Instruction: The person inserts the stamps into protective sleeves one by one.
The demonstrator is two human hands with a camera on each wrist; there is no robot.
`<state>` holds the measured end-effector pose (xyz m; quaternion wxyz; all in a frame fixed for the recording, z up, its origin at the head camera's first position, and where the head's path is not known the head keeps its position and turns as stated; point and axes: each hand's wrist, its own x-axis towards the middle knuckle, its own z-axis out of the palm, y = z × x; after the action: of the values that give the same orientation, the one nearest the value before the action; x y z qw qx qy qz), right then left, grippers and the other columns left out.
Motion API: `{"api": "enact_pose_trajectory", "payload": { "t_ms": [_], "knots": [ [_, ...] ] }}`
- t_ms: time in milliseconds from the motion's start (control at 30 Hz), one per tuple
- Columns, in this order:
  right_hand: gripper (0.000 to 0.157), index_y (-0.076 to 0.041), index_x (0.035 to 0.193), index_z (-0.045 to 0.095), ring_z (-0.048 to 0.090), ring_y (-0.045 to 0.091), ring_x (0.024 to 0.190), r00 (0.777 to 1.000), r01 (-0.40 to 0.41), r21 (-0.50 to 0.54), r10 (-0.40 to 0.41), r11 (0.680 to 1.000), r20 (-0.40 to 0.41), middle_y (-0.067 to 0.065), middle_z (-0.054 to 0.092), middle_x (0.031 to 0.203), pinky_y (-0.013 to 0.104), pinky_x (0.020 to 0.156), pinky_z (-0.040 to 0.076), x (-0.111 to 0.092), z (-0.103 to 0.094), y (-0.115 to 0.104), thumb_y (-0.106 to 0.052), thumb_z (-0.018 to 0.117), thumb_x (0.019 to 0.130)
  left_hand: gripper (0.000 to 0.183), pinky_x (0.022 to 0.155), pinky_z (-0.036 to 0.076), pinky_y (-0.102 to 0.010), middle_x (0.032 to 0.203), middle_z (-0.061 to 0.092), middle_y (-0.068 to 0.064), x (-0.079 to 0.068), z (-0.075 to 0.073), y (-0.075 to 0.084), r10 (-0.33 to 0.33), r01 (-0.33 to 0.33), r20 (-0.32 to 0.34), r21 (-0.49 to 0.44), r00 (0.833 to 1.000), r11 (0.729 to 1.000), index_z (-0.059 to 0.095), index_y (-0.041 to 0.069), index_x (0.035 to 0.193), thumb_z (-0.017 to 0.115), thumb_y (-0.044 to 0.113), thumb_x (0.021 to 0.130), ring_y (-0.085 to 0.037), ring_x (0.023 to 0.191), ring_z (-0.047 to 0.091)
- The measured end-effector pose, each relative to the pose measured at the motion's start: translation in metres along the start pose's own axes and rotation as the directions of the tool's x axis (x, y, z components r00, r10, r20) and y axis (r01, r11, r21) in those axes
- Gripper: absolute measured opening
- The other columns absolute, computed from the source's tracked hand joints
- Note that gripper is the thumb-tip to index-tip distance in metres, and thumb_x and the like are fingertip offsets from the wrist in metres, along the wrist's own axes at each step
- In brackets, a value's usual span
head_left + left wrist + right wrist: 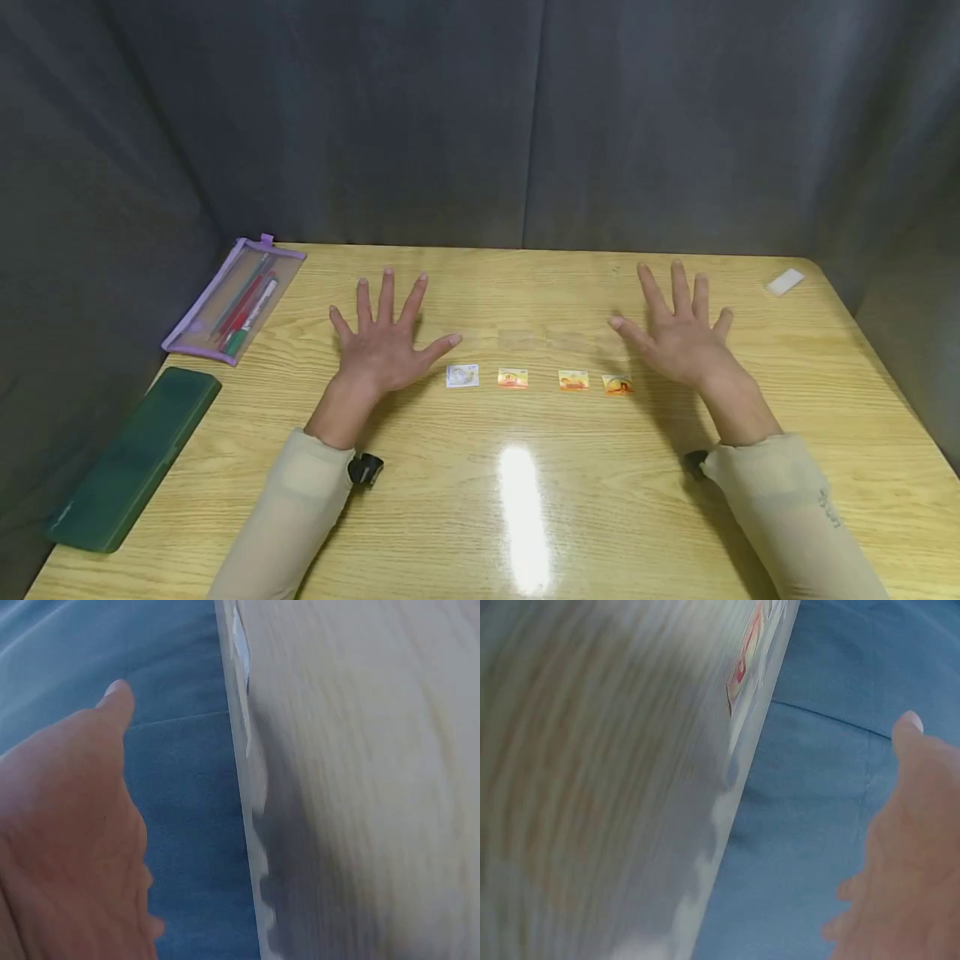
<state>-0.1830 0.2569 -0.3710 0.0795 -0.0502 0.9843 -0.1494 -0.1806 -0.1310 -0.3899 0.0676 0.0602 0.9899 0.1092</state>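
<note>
Both hands hover above the wooden table with fingers spread and nothing held. My left hand (382, 354) is left of a row of small stamps; its thumb points toward a pale bluish stamp (462, 376). Right of that lie a yellow and red stamp (513, 378), a yellow and orange stamp (573, 381), and a darker orange stamp (618, 384). My right hand (686, 346) is nearest to this last one. Behind the row, faint clear strips (521, 339) lie on the wood. In the wrist views, the left hand (75, 832) and right hand (911, 855) show above the tabletop, apart from it.
At the table's left are a purple-edged mesh pouch (225, 312) with pens inside and a long dark green case (135, 458). A small white block (785, 282) lies at the back right. Dark curtains (480, 125) stand behind the table (450, 517) and at its sides.
</note>
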Motion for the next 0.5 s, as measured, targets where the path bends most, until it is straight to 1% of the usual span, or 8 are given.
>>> {"api": "enact_pose_trajectory", "payload": {
  "t_ms": [67, 200, 300, 367, 433, 500],
  "knots": [
    [0.091, -0.031, 0.162, -0.015, -0.028, 0.049, 0.15, 0.999, 0.037, 0.031, -0.036, 0.999, -0.032, 0.02, -0.024, 0.167, 0.087, 0.104, -0.008, 0.0, 0.001, -0.001, -0.076, 0.031, 0.097, 0.095, 0.112, -0.008, -0.081, 0.17, -0.021, -0.008, 0.0, 0.0, 0.0, 0.027, -0.026, 0.014, -0.04, 1.0, 0.999, -0.015, 0.043, 0.159, 0.039, 0.082, 0.091, -0.045, 0.156, -0.016],
    [0.087, -0.03, 0.164, -0.005, -0.017, 0.052, 0.153, 0.987, 0.125, 0.098, -0.114, 0.987, -0.115, 0.026, 0.0, 0.169, 0.084, 0.109, -0.006, 0.0, 0.002, -0.007, -0.067, 0.041, 0.1, 0.092, 0.114, -0.006, -0.079, 0.172, -0.012, -0.01, 0.0, 0.002, 0.002, 0.086, -0.081, 0.031, -0.112, 0.996, 0.99, -0.012, 0.042, 0.16, 0.044, 0.074, 0.095, -0.045, 0.157, -0.008],
    [0.084, -0.029, 0.164, 0.002, -0.01, 0.053, 0.153, 0.978, 0.173, 0.136, -0.154, 0.976, -0.138, 0.027, 0.014, 0.167, 0.08, 0.112, -0.004, 0.001, 0.004, -0.012, -0.063, 0.046, 0.101, 0.089, 0.115, -0.005, -0.078, 0.172, -0.006, -0.011, 0.0, 0.002, 0.003, 0.108, -0.103, 0.033, -0.132, 0.994, 0.986, -0.009, 0.041, 0.161, 0.046, 0.07, 0.097, -0.046, 0.157, -0.002],
    [0.083, -0.026, 0.164, 0.007, -0.003, 0.054, 0.154, 0.971, 0.209, 0.151, -0.187, 0.966, -0.145, 0.026, 0.021, 0.165, 0.078, 0.114, -0.001, 0.001, 0.006, -0.015, -0.059, 0.049, 0.101, 0.088, 0.116, -0.002, -0.078, 0.172, -0.003, -0.012, 0.0, 0.003, 0.002, 0.115, -0.108, 0.044, -0.136, 0.992, 0.985, -0.008, 0.039, 0.162, 0.047, 0.066, 0.099, -0.046, 0.157, 0.003],
    [0.081, -0.022, 0.164, 0.013, 0.009, 0.054, 0.152, 0.96, 0.257, 0.158, -0.233, 0.954, -0.156, 0.025, 0.029, 0.163, 0.075, 0.116, 0.007, 0.003, 0.008, -0.019, -0.055, 0.053, 0.102, 0.086, 0.117, 0.005, -0.077, 0.172, 0.001, -0.014, 0.0, 0.002, 0.002, 0.119, -0.109, 0.065, -0.141, 0.991, 0.984, -0.005, 0.037, 0.163, 0.049, 0.061, 0.1, -0.047, 0.156, 0.01],
    [0.08, -0.017, 0.163, 0.019, 0.019, 0.053, 0.15, 0.946, 0.305, 0.159, -0.279, 0.939, -0.165, 0.024, 0.035, 0.161, 0.071, 0.118, 0.013, 0.004, 0.01, -0.023, -0.049, 0.059, 0.101, 0.083, 0.117, 0.016, -0.075, 0.171, 0.007, -0.016, 0.001, 0.001, 0.002, 0.124, -0.11, 0.089, -0.15, 0.988, 0.983, 0.001, 0.034, 0.164, 0.051, 0.055, 0.101, -0.048, 0.153, 0.02]
  ]
}}
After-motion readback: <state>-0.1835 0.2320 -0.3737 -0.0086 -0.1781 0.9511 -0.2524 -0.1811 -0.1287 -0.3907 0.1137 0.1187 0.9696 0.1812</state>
